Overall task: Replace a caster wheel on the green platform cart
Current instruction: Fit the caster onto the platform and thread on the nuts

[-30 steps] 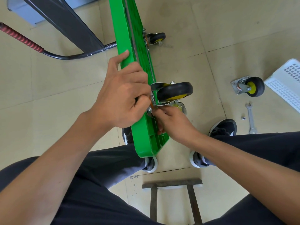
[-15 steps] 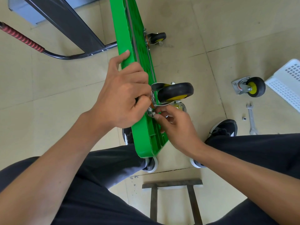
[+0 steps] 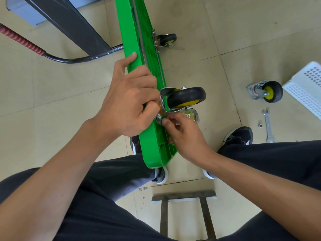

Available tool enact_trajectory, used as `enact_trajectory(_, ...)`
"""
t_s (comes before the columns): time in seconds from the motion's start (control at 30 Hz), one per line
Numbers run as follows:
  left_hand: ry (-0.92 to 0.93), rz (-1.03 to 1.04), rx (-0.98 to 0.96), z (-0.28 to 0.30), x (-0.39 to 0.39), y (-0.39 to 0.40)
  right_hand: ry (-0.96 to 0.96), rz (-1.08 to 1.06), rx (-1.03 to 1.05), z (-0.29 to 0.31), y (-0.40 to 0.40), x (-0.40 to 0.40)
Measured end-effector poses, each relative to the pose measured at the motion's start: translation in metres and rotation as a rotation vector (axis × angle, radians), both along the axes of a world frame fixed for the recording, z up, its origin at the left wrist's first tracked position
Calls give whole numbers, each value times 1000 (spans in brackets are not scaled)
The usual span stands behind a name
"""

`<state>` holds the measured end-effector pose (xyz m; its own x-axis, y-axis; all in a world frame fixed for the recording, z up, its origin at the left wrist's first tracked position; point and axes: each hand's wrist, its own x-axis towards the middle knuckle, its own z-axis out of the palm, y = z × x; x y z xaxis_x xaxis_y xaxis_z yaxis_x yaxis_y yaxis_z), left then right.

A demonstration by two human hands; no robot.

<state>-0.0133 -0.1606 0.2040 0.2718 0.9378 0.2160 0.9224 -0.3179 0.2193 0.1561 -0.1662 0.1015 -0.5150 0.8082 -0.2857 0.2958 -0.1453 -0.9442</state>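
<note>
The green platform cart (image 3: 152, 148) stands on edge between the person's feet. The left hand (image 3: 128, 103) has its grip clamped over the deck edge, pinning the caster wheel (image 3: 186, 97) plate. Just below that grip, the right hand (image 3: 185, 134) pinches at a plate corner, apparently threading a fastener by finger. Next likely calls for the wrench (image 3: 268, 126), lying well apart on the floor.

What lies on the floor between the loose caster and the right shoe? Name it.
A wrench and a small nut lie on bare tile between the loose caster and the right shoe, per the head view.
</note>
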Motion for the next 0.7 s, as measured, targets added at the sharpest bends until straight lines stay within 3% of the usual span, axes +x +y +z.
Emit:
enact_trajectory(0.23,18,12,-8,-1,-1,-1,-90,-3,-171,11,11,-11)
enact_trajectory(0.37,17,11,-3,0,-1,-1,-49,18,-268,12,13,-8)
enact_trajectory(0.53,19,9,-2,-2,-2,-1,-138,-18,101,0,4,5)
enact_trajectory(0.7,16,8,-3,-2,-2,0,-72,56,364,-4,1,12)
